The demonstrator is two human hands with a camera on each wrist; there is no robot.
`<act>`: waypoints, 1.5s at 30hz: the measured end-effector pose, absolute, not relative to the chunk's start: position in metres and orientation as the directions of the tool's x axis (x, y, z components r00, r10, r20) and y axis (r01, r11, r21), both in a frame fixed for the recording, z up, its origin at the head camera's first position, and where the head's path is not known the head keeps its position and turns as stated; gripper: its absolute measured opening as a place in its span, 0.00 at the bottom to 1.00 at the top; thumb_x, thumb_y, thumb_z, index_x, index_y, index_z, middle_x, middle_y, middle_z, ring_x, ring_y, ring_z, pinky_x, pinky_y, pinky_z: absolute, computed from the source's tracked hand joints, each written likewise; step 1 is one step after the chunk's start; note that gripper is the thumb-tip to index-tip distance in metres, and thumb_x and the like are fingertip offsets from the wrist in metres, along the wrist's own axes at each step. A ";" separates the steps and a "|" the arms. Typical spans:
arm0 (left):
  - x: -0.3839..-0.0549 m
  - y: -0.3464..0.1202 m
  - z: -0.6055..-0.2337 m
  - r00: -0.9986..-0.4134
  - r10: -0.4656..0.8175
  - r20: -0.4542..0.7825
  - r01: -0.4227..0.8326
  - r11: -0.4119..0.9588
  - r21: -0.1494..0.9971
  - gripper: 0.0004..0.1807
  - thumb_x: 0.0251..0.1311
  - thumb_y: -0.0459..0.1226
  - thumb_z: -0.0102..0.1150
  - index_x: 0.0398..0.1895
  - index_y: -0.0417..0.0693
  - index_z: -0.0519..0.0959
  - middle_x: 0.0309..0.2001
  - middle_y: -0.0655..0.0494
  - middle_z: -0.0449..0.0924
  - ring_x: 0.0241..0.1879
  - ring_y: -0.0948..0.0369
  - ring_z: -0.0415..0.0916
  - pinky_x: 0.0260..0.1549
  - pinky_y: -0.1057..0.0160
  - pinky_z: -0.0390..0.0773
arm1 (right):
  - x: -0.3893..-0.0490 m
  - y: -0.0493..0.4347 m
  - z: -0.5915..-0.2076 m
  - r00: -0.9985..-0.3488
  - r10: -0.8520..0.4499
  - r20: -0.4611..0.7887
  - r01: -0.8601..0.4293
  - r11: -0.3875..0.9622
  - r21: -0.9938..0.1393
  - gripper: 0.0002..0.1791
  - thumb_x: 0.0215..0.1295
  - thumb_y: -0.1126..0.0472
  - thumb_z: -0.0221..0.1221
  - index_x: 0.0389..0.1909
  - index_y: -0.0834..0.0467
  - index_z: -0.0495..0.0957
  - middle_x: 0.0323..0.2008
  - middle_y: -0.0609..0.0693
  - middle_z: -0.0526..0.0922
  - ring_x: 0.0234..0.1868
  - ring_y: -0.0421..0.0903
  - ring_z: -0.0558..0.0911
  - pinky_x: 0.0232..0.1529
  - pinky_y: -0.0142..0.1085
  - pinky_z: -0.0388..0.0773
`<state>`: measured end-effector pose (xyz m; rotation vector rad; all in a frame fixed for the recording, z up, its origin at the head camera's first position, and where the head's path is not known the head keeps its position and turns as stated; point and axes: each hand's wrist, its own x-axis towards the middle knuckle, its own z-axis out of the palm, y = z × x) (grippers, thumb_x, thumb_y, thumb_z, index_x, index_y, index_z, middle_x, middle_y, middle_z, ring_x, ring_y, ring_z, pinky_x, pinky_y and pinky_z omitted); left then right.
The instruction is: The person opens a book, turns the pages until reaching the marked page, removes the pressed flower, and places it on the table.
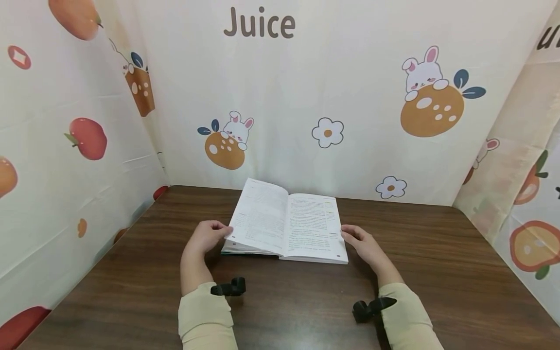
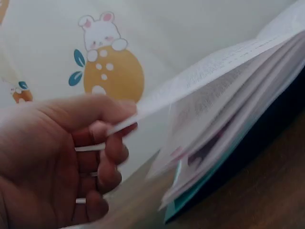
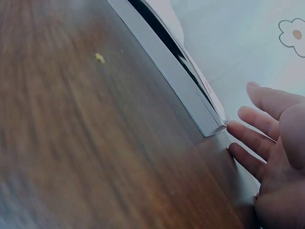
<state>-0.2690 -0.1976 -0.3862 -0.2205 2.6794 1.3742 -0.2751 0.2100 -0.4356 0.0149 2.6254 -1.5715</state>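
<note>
An open book (image 1: pixel 308 228) lies on the brown table, its printed pages facing up. At its left edge my left hand (image 1: pixel 207 236) pinches a page (image 2: pixel 190 78) between thumb and fingers; in the left wrist view that page is lifted off the leaves beneath. A teal cover edge (image 2: pixel 183 198) shows under the left leaves. My right hand (image 1: pixel 362 243) is at the book's right edge, fingers extended. In the right wrist view, fingertips (image 3: pixel 234 128) meet or nearly meet the corner of the thick page block (image 3: pixel 167 71).
The wooden table (image 1: pixel 293 306) runs up to a pale curtain (image 1: pixel 284 97) printed with fruit, rabbits and flowers, which also hangs on both sides. A small yellow speck (image 3: pixel 99 57) lies on the table. Each wrist wears a black camera mount (image 1: pixel 229 287).
</note>
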 end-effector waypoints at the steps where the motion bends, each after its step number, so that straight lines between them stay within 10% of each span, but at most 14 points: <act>1: -0.269 -0.198 -0.388 -0.979 -0.075 -0.191 -0.198 0.594 0.780 0.15 0.60 0.45 0.56 0.37 0.40 0.79 0.37 0.47 0.74 0.39 0.52 0.67 0.35 0.57 0.67 | -0.275 0.210 -0.436 -0.997 -0.036 -0.071 0.045 0.478 -0.877 0.27 0.66 0.47 0.52 0.61 0.56 0.67 0.60 0.59 0.67 0.60 0.57 0.65 0.54 0.55 0.64; 18: -0.273 -0.186 -0.405 -0.950 -0.152 -0.271 -0.292 0.737 0.610 0.11 0.55 0.40 0.57 0.27 0.39 0.77 0.25 0.48 0.73 0.29 0.54 0.68 0.30 0.56 0.66 | -0.274 0.211 -0.433 -0.996 -0.070 -0.060 0.014 0.527 -0.849 0.31 0.59 0.47 0.60 0.61 0.58 0.68 0.64 0.61 0.64 0.65 0.60 0.59 0.58 0.59 0.57; 24: -0.278 -0.170 -0.401 -0.980 -0.131 -0.149 -0.194 0.798 0.571 0.16 0.51 0.37 0.59 0.42 0.40 0.73 0.42 0.42 0.72 0.44 0.46 0.64 0.42 0.46 0.64 | -0.274 0.212 -0.434 -0.996 -0.067 -0.061 0.017 0.530 -0.848 0.30 0.60 0.48 0.60 0.60 0.57 0.69 0.63 0.61 0.64 0.65 0.59 0.59 0.59 0.60 0.53; 32: -0.293 -0.109 -0.392 -0.962 0.265 0.057 0.257 0.825 0.503 0.22 0.53 0.31 0.52 0.54 0.50 0.76 0.60 0.49 0.68 0.61 0.47 0.58 0.55 0.45 0.59 | -0.274 0.212 -0.436 -0.996 -0.060 -0.063 0.022 0.525 -0.851 0.29 0.60 0.48 0.60 0.60 0.57 0.70 0.63 0.60 0.65 0.64 0.59 0.60 0.58 0.60 0.56; 38: -0.289 -0.088 -0.396 -0.954 0.294 -0.062 0.227 0.841 0.490 0.25 0.56 0.44 0.60 0.58 0.51 0.74 0.60 0.52 0.69 0.62 0.50 0.60 0.58 0.46 0.57 | -0.273 0.211 -0.436 -0.996 -0.059 -0.064 0.024 0.529 -0.848 0.29 0.60 0.48 0.60 0.60 0.57 0.70 0.63 0.60 0.65 0.63 0.59 0.61 0.56 0.58 0.59; 45: -0.286 -0.088 -0.401 -0.926 0.344 -0.153 0.205 0.801 0.562 0.48 0.34 0.49 0.76 0.64 0.48 0.67 0.66 0.50 0.61 0.66 0.51 0.55 0.61 0.51 0.56 | -0.274 0.212 -0.437 -0.996 -0.074 -0.049 0.001 0.536 -0.844 0.29 0.59 0.48 0.60 0.59 0.57 0.70 0.63 0.60 0.65 0.63 0.59 0.61 0.56 0.58 0.59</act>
